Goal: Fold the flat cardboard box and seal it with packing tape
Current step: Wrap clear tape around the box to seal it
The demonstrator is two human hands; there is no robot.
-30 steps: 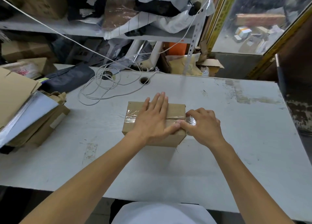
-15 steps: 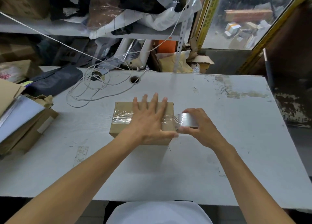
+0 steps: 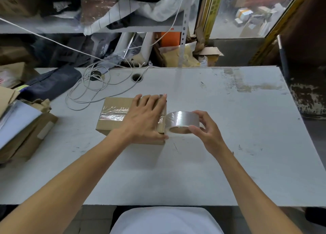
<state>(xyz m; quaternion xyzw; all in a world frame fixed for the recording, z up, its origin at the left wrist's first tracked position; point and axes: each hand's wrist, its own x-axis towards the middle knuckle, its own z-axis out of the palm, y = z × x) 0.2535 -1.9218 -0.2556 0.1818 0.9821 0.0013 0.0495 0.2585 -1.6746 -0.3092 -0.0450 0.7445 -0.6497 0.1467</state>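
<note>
Cluttered shelving and loose packaging stand behind a worn white table [image 3: 220,163], which serves as the work surface. At its centre, the left hand [image 3: 144,117] lies flat with fingers spread, pressing down on the top of the cardboard box [image 3: 114,127]. Just beside the box's right edge, the right hand [image 3: 204,129] pinches the tape roll [image 3: 181,121] between thumb and fingers and holds it clear of the table. A short span of tape runs from the roll to the box edge. A clear strip of packing tape [image 3: 112,114] already lies along the top seam, from the left side to beneath the left palm. The box is folded and closed. By this evidence, the top seam is nearly sealed; remaining steps are to carry the tape over the right edge, cut it from the roll, and press the end down. Whether the underside is taped cannot be determined. A coiled white cord [image 3: 91,90] lies near the box's far side.
</note>
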